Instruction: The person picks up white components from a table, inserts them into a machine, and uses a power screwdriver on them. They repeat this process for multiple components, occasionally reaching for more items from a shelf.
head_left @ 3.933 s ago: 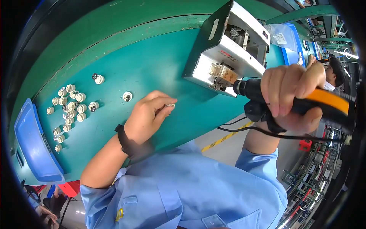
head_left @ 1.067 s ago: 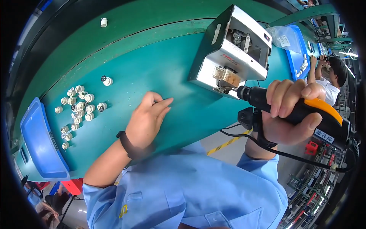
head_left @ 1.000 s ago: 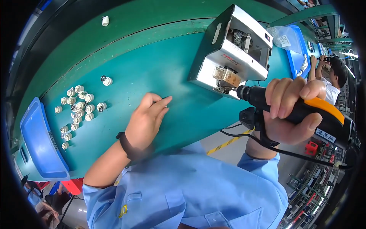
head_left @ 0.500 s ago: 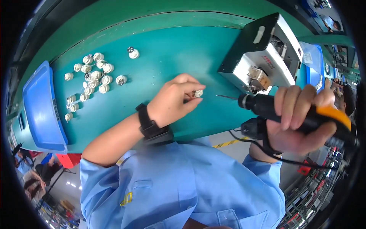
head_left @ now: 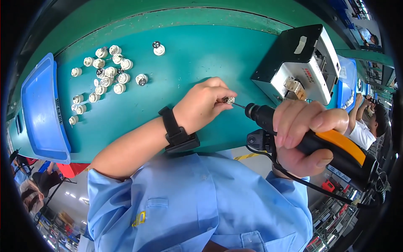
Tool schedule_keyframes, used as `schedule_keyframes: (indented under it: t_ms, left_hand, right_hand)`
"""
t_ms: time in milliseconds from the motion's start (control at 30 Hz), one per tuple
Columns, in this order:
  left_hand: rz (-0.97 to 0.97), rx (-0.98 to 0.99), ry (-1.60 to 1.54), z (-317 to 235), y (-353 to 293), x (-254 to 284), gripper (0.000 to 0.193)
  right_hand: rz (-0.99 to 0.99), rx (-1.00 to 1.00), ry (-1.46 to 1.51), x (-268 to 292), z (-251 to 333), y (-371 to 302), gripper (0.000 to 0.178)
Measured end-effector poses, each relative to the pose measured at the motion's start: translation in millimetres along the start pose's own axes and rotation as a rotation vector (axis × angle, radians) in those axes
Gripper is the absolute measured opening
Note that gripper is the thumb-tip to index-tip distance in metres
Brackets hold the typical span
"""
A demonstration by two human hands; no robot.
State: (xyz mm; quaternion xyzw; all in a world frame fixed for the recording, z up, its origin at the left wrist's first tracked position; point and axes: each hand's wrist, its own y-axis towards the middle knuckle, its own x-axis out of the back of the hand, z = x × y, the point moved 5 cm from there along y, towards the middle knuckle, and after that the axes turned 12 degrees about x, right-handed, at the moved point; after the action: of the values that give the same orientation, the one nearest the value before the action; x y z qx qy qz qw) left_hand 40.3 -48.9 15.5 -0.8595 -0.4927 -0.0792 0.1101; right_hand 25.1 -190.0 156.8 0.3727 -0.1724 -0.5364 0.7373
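- On my feed, a blue tray (head_left: 42,113) lies at frame left; a blue bin (head_left: 342,95) at far right holds white pieces (head_left: 349,102).
- The left hand (head_left: 204,101) pinches a small part (head_left: 229,100) mid-frame; the right hand (head_left: 306,134) grips an electric screwdriver (head_left: 340,146), right of centre.
- Earlier apart, its bit (head_left: 239,105) now reaches the part.

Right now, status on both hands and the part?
Left hand pinching small part. Right hand gripping corded screwdriver, bit at part, contact unclear. No obstruction visible between.

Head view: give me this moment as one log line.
left hand: pinches small part | right hand: grips power screwdriver, bit toward part | white fittings: right of blue tray
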Motion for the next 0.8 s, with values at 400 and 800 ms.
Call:
schedule_keyframes:
  t_ms: [400, 800]
  left_hand:
    - [-0.018, -0.004, -0.020, 1, -2, 1, 0.028]
    - [-0.022, -0.052, 0.015, -3, 0, 0, 0.026]
  right_hand:
    - [0.028, -0.084, -0.127, -14, -1, 2, 0.040]
    - [0.011, -0.091, -0.163, -15, 0, 8, 0.045]
